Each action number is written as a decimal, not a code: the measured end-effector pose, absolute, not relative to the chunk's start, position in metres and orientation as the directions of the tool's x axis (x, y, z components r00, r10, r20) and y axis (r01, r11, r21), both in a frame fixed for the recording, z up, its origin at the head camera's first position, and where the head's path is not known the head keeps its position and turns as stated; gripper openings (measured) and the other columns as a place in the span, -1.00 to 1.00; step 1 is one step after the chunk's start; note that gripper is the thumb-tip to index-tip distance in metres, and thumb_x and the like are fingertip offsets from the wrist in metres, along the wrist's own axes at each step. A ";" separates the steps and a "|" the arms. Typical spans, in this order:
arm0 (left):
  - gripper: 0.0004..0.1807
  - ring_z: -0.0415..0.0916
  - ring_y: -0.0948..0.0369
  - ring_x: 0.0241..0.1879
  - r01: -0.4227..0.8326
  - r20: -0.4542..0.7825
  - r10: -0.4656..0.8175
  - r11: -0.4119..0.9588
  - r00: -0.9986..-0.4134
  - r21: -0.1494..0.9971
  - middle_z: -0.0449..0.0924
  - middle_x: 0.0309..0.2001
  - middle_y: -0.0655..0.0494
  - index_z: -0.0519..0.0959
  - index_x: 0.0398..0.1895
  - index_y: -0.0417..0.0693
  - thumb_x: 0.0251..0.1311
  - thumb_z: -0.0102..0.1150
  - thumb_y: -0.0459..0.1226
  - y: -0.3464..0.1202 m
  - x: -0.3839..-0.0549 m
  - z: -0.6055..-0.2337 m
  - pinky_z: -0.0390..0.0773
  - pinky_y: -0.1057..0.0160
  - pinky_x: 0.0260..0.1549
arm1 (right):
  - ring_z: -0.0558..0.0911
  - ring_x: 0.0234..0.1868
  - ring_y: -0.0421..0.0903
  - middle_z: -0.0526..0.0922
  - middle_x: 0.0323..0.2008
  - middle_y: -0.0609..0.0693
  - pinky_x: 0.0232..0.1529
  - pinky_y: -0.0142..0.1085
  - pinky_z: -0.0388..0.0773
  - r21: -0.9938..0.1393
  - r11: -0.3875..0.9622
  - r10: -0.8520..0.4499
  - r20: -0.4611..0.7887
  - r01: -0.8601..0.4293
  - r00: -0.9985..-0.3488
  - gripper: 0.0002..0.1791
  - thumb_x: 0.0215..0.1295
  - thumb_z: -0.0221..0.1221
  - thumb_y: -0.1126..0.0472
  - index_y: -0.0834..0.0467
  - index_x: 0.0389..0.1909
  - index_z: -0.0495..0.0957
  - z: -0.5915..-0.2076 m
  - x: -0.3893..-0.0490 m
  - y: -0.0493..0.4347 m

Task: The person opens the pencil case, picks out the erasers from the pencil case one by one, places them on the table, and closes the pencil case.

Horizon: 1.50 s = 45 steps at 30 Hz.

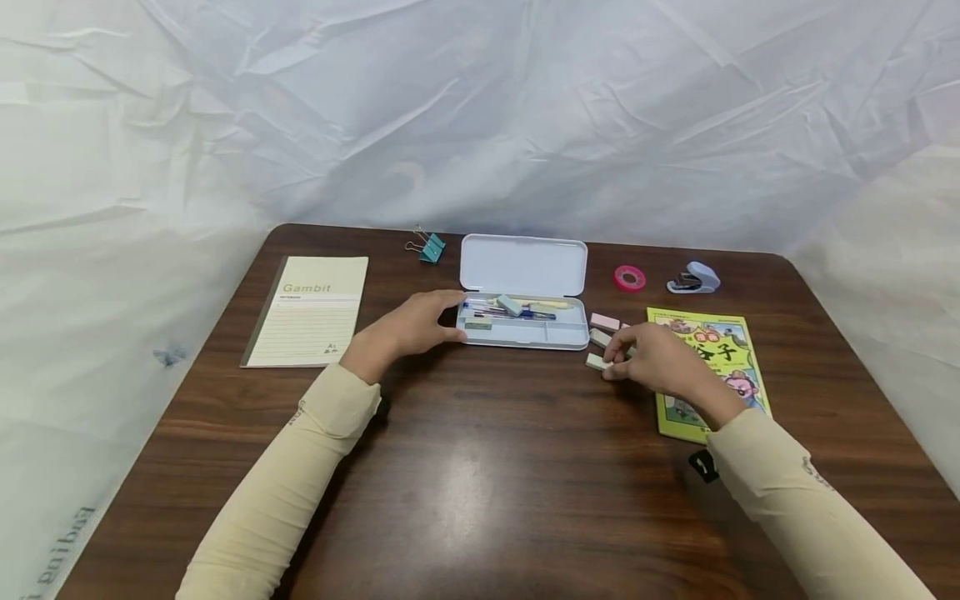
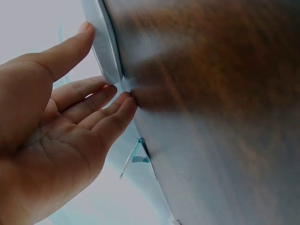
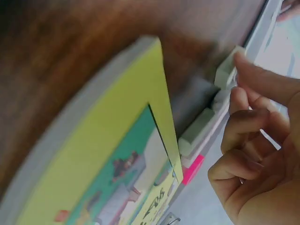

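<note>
A white pencil case (image 1: 522, 337) lies with its lid raised; pens and several erasers are inside. My left hand (image 1: 420, 323) holds the case's left end, thumb at the front corner and fingers near the back one; in the left wrist view the thumb touches the case wall (image 2: 107, 51). At right, my right hand (image 1: 648, 358) pinches a pale green eraser (image 1: 596, 362) between thumb and fingers, low at the table. More erasers lie beside it, including a pink one (image 1: 604, 322); some are partly hidden by the hand. Another pale green eraser (image 3: 197, 132) shows in the right wrist view.
A notebook (image 1: 311, 312) lies at left and a teal binder clip (image 1: 431, 247) behind it. At right are a pink tape roll (image 1: 630, 278), a stapler (image 1: 694, 278) and a yellow-green book (image 1: 712, 358) under the right forearm. A dark small object (image 1: 703, 465) lies by the right sleeve.
</note>
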State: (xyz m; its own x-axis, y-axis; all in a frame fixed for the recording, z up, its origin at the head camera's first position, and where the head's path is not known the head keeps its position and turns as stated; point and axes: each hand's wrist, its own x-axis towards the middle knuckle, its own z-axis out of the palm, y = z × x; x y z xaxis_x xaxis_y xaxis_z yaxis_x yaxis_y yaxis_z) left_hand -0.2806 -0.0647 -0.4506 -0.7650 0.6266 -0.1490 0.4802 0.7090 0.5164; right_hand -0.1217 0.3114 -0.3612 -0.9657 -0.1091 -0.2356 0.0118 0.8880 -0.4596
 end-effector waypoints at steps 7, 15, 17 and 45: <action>-0.02 0.20 0.01 0.84 0.483 -0.137 0.625 0.707 -0.768 0.516 0.28 0.83 0.03 0.26 0.86 0.04 0.55 0.48 0.12 -0.064 -0.281 -0.453 0.31 -0.10 0.81 | 0.60 -0.15 0.04 0.84 -0.15 0.09 -0.20 -0.17 0.49 -0.498 0.867 -0.047 -0.129 0.024 -0.991 -0.74 0.52 0.51 -0.02 0.12 -0.08 0.89 -0.356 -0.136 0.307; 0.01 0.18 0.03 0.85 0.475 -0.144 0.626 0.702 -0.766 0.530 0.26 0.84 0.07 0.25 0.87 0.10 0.52 0.48 0.17 -0.067 -0.285 -0.459 0.30 -0.09 0.81 | 0.77 0.24 0.28 0.81 0.29 0.26 0.14 0.22 0.76 -0.463 0.885 -0.082 -0.034 -0.057 -0.996 -0.54 0.63 0.42 -0.02 0.13 0.36 0.81 -0.359 -0.157 0.277; 0.00 0.17 0.03 0.85 0.472 -0.151 0.624 0.708 -0.767 0.525 0.26 0.84 0.07 0.24 0.88 0.10 0.53 0.47 0.16 -0.066 -0.283 -0.458 0.30 -0.09 0.81 | 0.76 0.17 0.24 0.79 0.32 0.27 0.03 0.16 0.76 -0.449 0.891 -0.098 -0.032 -0.073 -0.995 -0.53 0.64 0.40 0.00 0.12 0.41 0.78 -0.360 -0.162 0.269; -0.03 0.22 0.01 0.83 0.495 -0.126 0.633 0.699 -0.764 0.516 0.29 0.82 0.02 0.27 0.86 0.04 0.55 0.47 0.10 -0.062 -0.274 -0.449 0.32 -0.08 0.80 | 0.81 0.10 0.17 0.82 0.22 0.20 0.07 0.21 0.81 -0.305 0.937 -0.188 -0.032 -0.169 -0.982 -0.67 0.67 0.35 0.18 0.15 0.31 0.84 -0.370 -0.186 0.244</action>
State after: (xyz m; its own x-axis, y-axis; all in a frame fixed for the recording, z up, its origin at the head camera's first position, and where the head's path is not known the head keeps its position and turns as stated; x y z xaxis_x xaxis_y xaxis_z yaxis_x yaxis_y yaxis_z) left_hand -0.2737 -0.0621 -0.4492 -0.7635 0.6333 -0.1264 0.4947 0.6994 0.5158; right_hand -0.1858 0.2438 -0.3700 -0.9817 -0.1876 -0.0325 -0.1690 0.9373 -0.3048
